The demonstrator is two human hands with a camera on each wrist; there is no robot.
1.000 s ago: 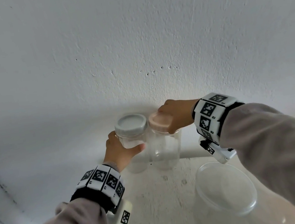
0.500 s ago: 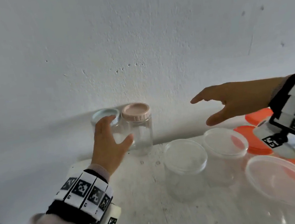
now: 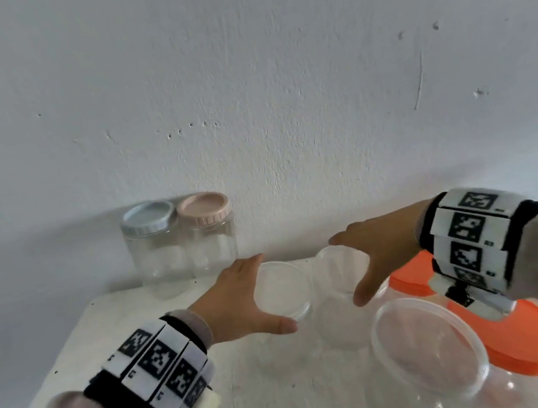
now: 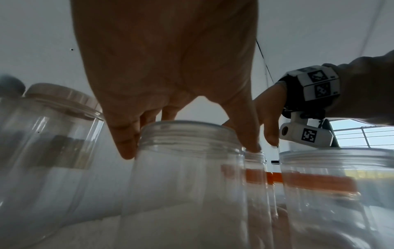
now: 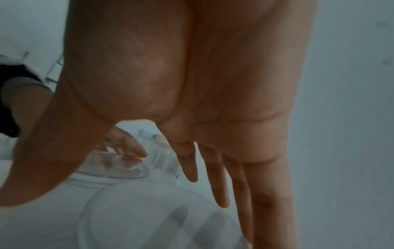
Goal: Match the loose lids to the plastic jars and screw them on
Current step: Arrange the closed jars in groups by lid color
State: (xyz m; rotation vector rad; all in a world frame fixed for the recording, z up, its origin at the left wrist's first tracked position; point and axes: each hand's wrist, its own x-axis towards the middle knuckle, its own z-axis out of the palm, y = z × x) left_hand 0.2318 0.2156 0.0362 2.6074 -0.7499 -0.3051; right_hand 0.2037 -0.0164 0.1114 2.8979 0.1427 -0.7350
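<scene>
My left hand hangs spread over the open mouth of a clear jar near the middle of the surface, thumb at 6 o'clock of the rim and fingers at 10 o'clock; the left wrist view shows my fingertips right at its threaded neck, and I cannot tell whether they touch it yet. My right hand is likewise spread, holding nothing, above a second open jar just beside the first at 3 o'clock. A third, wider open jar stands at 5 o'clock, and the orange lids lie beyond it at 3 to 4 o'clock, partly under my right wrist. At 11 o'clock, against the wall, 2 jars already wear lids, a grey-blue lid and a pink lid, touching each other. The 3 open jars still need lids. I judge the risk is a knock: the empty jars are probably light and stand close together, so closing on one could tip its neighbour. A mismatched orange lid could also cross-thread. I see no brand or readable writing on the jars or lids; only black-and-white square code markers on my wristbands.
</scene>
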